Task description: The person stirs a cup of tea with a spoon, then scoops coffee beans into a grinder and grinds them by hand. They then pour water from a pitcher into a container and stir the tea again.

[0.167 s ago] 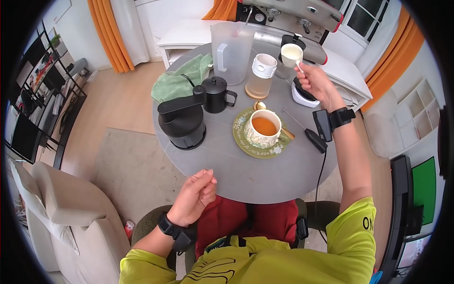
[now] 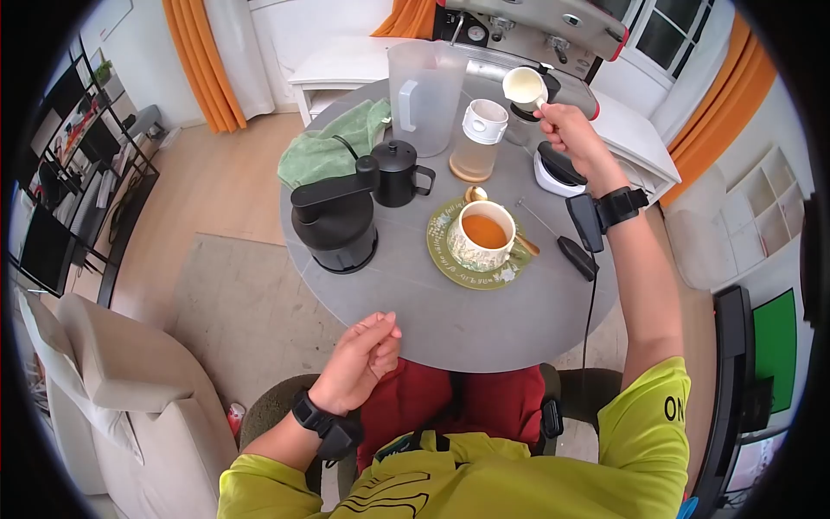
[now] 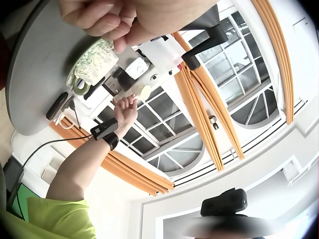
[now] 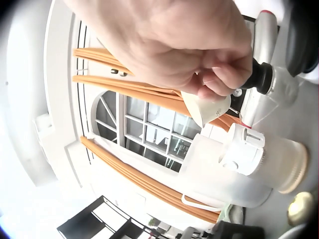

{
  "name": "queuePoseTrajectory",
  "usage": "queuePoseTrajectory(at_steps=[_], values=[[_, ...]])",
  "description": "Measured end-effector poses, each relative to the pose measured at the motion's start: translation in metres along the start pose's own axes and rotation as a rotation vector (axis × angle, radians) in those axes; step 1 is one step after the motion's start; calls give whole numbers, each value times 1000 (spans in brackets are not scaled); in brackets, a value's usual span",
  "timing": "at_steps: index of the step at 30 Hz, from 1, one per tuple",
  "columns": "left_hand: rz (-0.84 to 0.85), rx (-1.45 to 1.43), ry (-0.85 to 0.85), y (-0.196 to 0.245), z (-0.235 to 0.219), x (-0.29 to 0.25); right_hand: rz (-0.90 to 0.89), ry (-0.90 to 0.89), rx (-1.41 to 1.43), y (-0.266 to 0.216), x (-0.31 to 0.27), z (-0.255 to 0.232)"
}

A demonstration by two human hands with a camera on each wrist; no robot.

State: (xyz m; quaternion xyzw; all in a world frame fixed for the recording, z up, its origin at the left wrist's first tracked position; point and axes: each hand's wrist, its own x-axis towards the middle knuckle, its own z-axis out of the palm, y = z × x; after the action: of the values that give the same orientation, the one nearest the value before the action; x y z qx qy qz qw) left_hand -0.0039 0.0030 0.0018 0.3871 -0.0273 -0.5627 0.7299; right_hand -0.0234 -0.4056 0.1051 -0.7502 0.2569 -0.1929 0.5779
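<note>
In the head view my right hand (image 2: 575, 143) grips the handle of a small cream-coloured jug (image 2: 540, 87) at the far right of the table, a pale milky look inside it. From the right wrist, the jug's pointed lip (image 4: 202, 119) shows below my curled fingers. My left hand (image 2: 359, 359) hovers by the table's near edge, fingers loosely curled, nothing in them. Mid-table, a patterned cup (image 2: 471, 253) of orange-brown drink stands on a green saucer (image 2: 438, 246); a gold spoon (image 2: 529, 246) lies beside it.
A black grinder-like pot (image 2: 333, 225), a black lidded pitcher (image 2: 395, 177), a tall clear jug (image 2: 424, 108) and a white-collared glass container (image 2: 474, 156) stand around the cup. A green towel (image 2: 333, 143) lies at left. Right of the saucer lies a black whisk (image 2: 577, 258).
My right hand has shifted slightly left and away with the small jug, whose mouth now leans more to the left. My left hand is nearly unmoved.
</note>
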Motion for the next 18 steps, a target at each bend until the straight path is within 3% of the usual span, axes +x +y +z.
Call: queuePoseTrajectory(at_steps=[5,13,18], values=[[1,21,11,-1,-1,1,-65,158,-281,5,10,15],[-22,26,9,-1,5,-13,-428,386,-856,3,4,27],[-30,20,7,-1,5,-10,-448,434,-993,-8,-9,39]])
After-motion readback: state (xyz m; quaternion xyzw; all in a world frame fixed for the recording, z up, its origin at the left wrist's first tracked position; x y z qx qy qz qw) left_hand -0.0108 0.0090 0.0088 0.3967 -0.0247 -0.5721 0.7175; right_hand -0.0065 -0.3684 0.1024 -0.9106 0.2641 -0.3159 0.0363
